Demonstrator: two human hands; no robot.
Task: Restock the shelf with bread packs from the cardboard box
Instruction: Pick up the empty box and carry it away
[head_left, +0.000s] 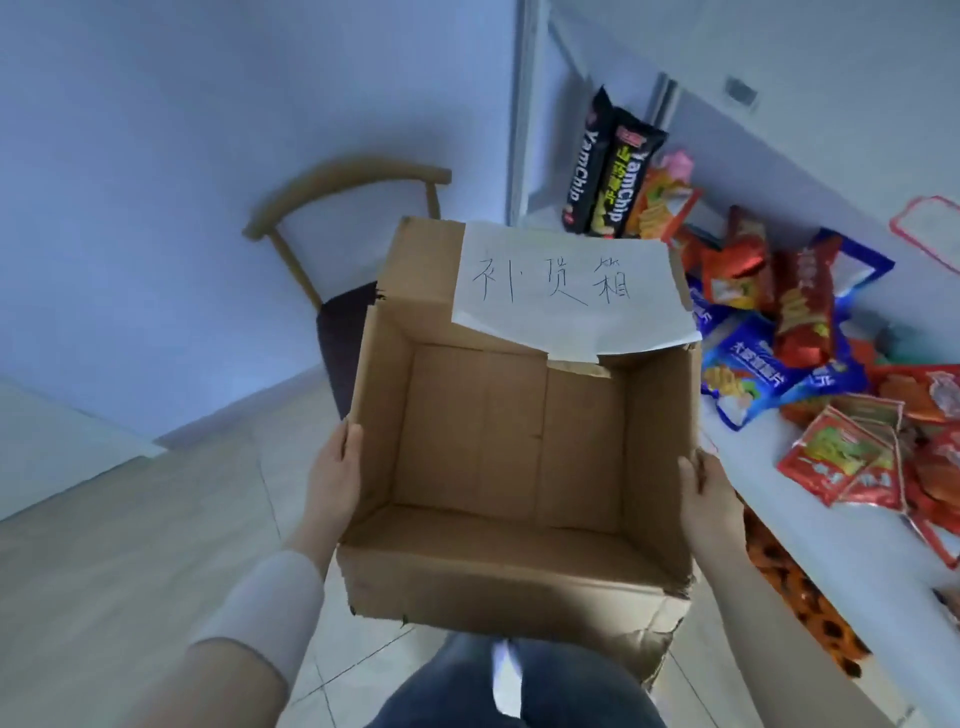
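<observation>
Left hand (335, 467): laid flat on the outside of the box's left wall, fingers straight and pointing up toward the rim. It presses the wall and curls round nothing.
Right hand (709, 493): mirrors it on the outside of the right wall, fingers straight as far as the blur lets me judge, pressing inward.
Cardboard box (493, 582): squeezed between my two hands in front of my body, above the floor, open top tilted toward me. Its inside is bare brown card.
Torn corner (670, 618): the near right corner of the box is ragged and crumpled.
Paper label (561, 291): a white sheet with handwriting, taped over the far flap.
Bread packs: none show in the box. I cannot tell whether any pack on the shelf is bread.
Shelf (841, 551): white, just to my right, strewn with red packs (847, 457) and a blue pack (748, 374). Two black chip packs (618, 176) stand upright at the back.
Chair (343, 192): wooden, beyond the box on my left.
Floor (130, 545): pale tiles below.
Risk, slipping: I judge that only sideways pressure carries the box, so easing either palm could let it drop.
Risk, buckling: the weak corner could fold under a harder squeeze.
Risk, sweeping: swinging the box right could knock packs off the shelf edge.
</observation>
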